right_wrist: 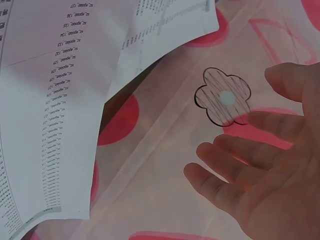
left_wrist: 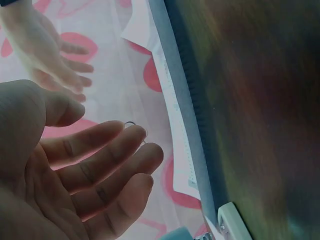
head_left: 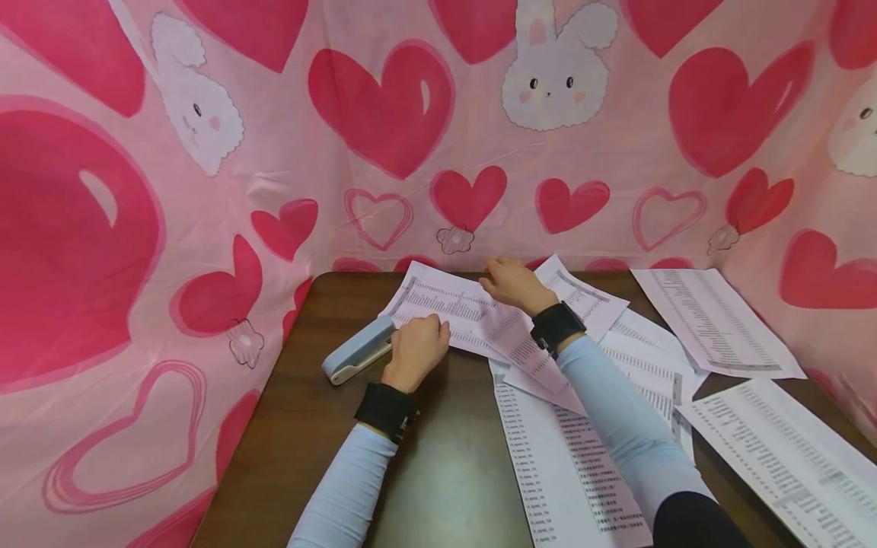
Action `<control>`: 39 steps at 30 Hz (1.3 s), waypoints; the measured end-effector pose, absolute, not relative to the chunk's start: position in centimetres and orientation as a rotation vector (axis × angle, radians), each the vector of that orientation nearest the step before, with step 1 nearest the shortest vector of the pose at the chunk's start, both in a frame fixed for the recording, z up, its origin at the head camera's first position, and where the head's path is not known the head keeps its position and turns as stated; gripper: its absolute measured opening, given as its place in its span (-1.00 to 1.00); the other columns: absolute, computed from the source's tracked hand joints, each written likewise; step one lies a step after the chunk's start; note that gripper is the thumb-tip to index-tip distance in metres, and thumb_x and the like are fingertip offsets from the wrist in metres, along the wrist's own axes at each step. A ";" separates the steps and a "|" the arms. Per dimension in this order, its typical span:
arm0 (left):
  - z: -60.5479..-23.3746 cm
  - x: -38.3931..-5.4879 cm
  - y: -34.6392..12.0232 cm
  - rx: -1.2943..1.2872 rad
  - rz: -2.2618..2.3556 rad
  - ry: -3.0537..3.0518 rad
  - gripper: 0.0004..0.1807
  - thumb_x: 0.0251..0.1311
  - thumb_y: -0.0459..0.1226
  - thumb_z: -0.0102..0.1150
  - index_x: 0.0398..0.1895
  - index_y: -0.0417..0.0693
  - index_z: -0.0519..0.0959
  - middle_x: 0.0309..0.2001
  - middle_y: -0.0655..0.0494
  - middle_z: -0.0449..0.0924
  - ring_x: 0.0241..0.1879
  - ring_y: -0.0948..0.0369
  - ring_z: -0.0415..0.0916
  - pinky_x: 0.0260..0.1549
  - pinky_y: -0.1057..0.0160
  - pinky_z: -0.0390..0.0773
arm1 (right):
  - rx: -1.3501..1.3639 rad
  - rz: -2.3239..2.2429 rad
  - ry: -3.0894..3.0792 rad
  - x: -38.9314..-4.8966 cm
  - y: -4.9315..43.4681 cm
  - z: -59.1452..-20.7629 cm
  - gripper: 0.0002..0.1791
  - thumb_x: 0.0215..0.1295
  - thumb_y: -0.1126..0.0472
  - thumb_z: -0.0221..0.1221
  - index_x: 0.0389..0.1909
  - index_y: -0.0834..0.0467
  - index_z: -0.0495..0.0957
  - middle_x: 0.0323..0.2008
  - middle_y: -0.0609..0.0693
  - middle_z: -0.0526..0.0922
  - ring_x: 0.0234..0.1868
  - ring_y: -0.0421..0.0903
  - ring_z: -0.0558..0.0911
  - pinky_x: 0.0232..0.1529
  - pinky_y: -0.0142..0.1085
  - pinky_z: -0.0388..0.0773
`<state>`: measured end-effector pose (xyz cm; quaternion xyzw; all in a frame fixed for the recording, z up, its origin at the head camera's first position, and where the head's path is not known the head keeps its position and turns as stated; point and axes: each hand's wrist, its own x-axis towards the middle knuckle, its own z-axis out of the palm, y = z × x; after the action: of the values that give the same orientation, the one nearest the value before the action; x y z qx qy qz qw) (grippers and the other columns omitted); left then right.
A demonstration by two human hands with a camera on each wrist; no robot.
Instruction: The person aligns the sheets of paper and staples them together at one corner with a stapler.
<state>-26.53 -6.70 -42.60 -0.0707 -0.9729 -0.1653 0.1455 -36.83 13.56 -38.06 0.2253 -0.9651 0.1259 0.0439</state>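
Observation:
My left hand [head_left: 416,352] hovers just right of a light-blue stapler [head_left: 358,350] on the table. In the left wrist view the fingers of that left hand [left_wrist: 95,175] are loosely bent and hold nothing. Only a corner of the stapler [left_wrist: 232,222] shows there, at the bottom edge. Above a printed sheet [head_left: 445,304] near the back edge is my right hand [head_left: 515,285]. The right wrist view shows this right hand [right_wrist: 265,170] with relaxed, spread fingers and nothing in them, apart from a printed sheet [right_wrist: 50,125] on the left.
Several printed sheets overlap under my right arm, one long sheet [head_left: 569,472] reaching the front. Two more, a back sheet [head_left: 715,323] and a front sheet [head_left: 788,457], lie on the right. A pink heart-patterned cloth [head_left: 384,114] walls the brown table [head_left: 274,426].

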 end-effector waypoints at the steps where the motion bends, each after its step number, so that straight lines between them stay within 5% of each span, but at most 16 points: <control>1: -42.6 -26.5 -6.7 -0.189 -0.483 -2.811 -0.59 0.37 -0.06 -0.02 -0.53 -0.12 0.56 -0.50 -0.11 0.64 -0.47 -0.11 0.62 -0.60 -0.05 0.47 | 0.689 0.385 -2.957 -37.1 13.5 -38.1 -0.56 0.35 0.04 0.10 0.10 0.25 0.45 -0.04 0.23 0.59 -0.03 0.17 0.55 0.09 0.01 0.56; 12: -44.1 -26.6 -6.7 -0.094 -0.439 -2.799 -0.48 0.35 -0.01 0.02 -0.60 -0.22 0.62 -0.49 -0.21 0.68 -0.46 -0.16 0.65 -0.56 -0.08 0.48 | 0.752 0.369 -2.951 -39.0 12.6 -39.0 -0.61 0.36 0.12 0.06 0.05 0.31 0.48 -0.09 0.26 0.61 -0.08 0.16 0.56 0.10 -0.01 0.53; 20: -45.1 -26.9 -6.7 0.063 -0.457 -2.925 -0.39 0.36 0.12 -0.04 -0.52 -0.21 0.65 -0.39 -0.19 0.71 -0.41 -0.11 0.66 -0.55 -0.02 0.48 | 0.770 0.428 -2.958 -40.5 12.5 -40.2 -0.65 0.34 0.15 0.08 0.00 0.32 0.50 -0.25 0.21 0.61 -0.24 0.12 0.56 -0.08 -0.07 0.55; 27: -45.7 -27.3 -6.5 0.109 -0.513 -3.011 -0.41 0.35 0.12 -0.02 -0.54 -0.19 0.61 -0.49 -0.11 0.64 -0.49 -0.04 0.60 -0.59 0.04 0.47 | 0.737 0.448 -3.009 -41.9 12.5 -40.9 -0.67 0.36 0.16 0.05 -0.02 0.31 0.52 -0.22 0.21 0.62 -0.21 0.11 0.55 -0.06 -0.09 0.51; 39: -45.6 -28.0 -6.6 0.142 -0.611 -2.992 -0.46 0.33 0.10 0.00 -0.47 -0.19 0.63 -0.31 -0.18 0.71 -0.34 -0.10 0.66 -0.51 -0.01 0.49 | 0.737 0.400 -3.008 -44.2 12.3 -42.7 -0.68 0.29 0.20 0.12 -0.04 0.31 0.58 -0.30 0.15 0.62 -0.27 0.09 0.55 -0.09 -0.09 0.53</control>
<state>-28.00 -6.57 -45.62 0.0465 -0.9778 -0.1998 0.0422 -44.18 12.29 -42.72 0.2359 -0.9633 0.1280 0.0092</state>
